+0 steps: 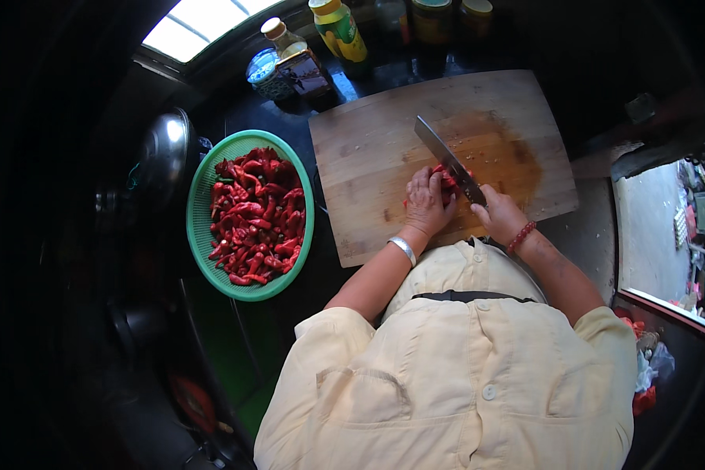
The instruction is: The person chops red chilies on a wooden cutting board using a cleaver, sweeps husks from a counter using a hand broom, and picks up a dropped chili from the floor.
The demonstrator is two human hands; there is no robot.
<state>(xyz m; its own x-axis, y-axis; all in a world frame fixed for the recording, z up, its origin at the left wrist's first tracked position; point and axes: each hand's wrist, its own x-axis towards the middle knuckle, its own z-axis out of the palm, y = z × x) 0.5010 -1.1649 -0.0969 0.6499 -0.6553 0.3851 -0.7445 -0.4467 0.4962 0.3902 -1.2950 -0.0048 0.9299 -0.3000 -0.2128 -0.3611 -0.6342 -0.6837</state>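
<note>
On the wooden cutting board [364,158], my left hand [427,200] presses down on several red chili peppers [446,176]. Its fingers curl over them, hiding part of the peppers. My right hand [499,214] grips the handle of a cleaver [443,150]. The blade slants up and to the left, close beside my left fingertips and over the peppers. Whether its edge touches the board cannot be seen. Small seeds and bits lie scattered on the board around a wet orange-brown stain [499,147].
Left of the board stands a green plastic basket [192,214] heaped with red chili peppers [258,217]. Along the back are a blue-and-white jar [263,73], a propped phone [305,73], a glass bottle [285,41] and a yellow-green container [341,35]. A shiny metal lid [167,147] is far left.
</note>
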